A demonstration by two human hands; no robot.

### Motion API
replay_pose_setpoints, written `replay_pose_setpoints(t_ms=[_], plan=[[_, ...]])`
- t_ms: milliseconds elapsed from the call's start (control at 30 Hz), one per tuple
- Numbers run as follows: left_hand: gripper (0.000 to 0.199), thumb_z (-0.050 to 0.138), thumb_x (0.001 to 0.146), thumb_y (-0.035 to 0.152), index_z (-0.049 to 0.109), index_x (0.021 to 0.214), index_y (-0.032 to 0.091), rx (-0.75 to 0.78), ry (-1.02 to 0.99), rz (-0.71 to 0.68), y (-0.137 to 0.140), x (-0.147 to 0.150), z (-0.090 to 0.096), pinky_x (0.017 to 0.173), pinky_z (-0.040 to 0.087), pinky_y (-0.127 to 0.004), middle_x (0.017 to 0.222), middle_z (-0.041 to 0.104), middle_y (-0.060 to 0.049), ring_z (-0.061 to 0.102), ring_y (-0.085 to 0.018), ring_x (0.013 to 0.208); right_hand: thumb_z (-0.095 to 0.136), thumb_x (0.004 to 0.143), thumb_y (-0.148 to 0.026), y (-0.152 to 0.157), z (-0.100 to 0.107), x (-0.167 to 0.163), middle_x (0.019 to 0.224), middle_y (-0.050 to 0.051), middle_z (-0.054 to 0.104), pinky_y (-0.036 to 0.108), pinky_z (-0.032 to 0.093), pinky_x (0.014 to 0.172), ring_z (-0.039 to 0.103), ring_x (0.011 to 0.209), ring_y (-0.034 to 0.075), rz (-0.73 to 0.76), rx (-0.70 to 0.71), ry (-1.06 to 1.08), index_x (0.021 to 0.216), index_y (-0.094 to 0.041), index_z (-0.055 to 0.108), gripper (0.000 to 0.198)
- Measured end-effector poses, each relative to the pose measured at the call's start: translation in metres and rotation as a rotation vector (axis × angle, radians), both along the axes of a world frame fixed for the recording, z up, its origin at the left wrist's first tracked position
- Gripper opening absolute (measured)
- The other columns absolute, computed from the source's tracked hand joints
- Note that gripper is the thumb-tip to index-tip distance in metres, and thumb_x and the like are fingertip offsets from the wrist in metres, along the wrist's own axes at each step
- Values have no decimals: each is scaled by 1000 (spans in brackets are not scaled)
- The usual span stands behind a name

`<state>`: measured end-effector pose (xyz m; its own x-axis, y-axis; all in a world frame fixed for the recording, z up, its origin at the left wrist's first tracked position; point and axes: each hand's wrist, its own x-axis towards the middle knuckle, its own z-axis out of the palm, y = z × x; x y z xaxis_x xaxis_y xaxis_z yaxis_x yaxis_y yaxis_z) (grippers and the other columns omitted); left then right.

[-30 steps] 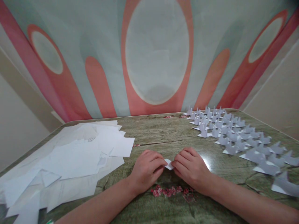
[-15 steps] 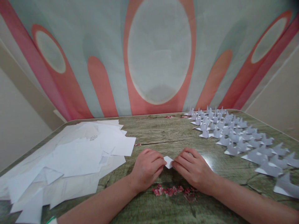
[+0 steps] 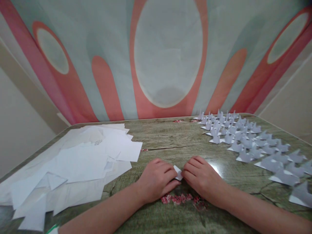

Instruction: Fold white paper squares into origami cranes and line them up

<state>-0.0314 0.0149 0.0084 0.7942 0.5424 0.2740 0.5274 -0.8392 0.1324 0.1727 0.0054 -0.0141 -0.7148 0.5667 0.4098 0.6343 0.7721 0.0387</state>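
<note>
A small folded piece of white paper [image 3: 178, 173] lies between my two hands, just above the table [image 3: 168, 135] or resting on it; I cannot tell which. My left hand [image 3: 158, 177] has its fingers closed on the paper's left side. On the other side, the fingertips of my right hand [image 3: 202, 175] pinch the right edge. The fingers cover much of the paper, so only its pale middle and upper corner show.
Loose white sheets [image 3: 83, 162] are heaped across the left of the table. Several rows of folded paper birds [image 3: 246, 143] stand on the right. Behind the table hangs a printed backdrop [image 3: 168, 55] in grey-green and coral.
My left hand has shifted slightly right and its thumb has stretched along the paper's lower side. The paper is tilted more, with less of it showing. The whole view has moved a little.
</note>
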Motion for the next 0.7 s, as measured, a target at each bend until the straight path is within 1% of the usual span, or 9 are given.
replay_pose_setpoints(t_ms=[100,167,300,467,600,700], plan=[[17,44,87,25,59,83,18,50,11,5,-1,1,-2,72,36,-31,82,63,-1,55,-15,78,49,85,-18,-1,4,0,70,1,56,33,30,72,44,70,17,-3,-36,-4,71,-18,56,16],[15,45,86,23,59,81,18,41,19,9,-1,1,-2,71,37,-31,83,62,-1,55,-14,78,50,85,-19,-2,8,1,71,1,57,33,30,71,45,71,16,-3,-93,10,72,-18,57,14],[14,46,86,24,59,84,19,-20,46,21,-3,0,0,71,39,-30,85,62,-1,55,-15,80,53,83,-21,0,14,5,74,1,59,31,31,71,48,75,16,-9,-272,78,79,-20,61,9],[21,45,87,33,60,86,19,-98,45,48,-6,0,3,74,41,-30,85,61,-3,55,-16,81,57,81,-24,4,12,9,73,0,59,29,33,70,50,76,15,-41,-438,164,77,-22,64,8],[19,44,87,28,61,84,19,-154,2,78,-6,2,4,75,42,-29,85,61,-3,55,-15,81,61,78,-23,7,14,12,72,-1,59,28,37,70,52,75,14,-75,-572,255,77,-24,68,7],[18,45,86,26,62,83,19,-194,-45,92,-5,3,3,75,43,-28,84,61,-3,55,-15,80,62,76,-20,11,19,18,74,-1,60,26,40,69,55,76,14,-68,-719,298,79,-24,69,9]])
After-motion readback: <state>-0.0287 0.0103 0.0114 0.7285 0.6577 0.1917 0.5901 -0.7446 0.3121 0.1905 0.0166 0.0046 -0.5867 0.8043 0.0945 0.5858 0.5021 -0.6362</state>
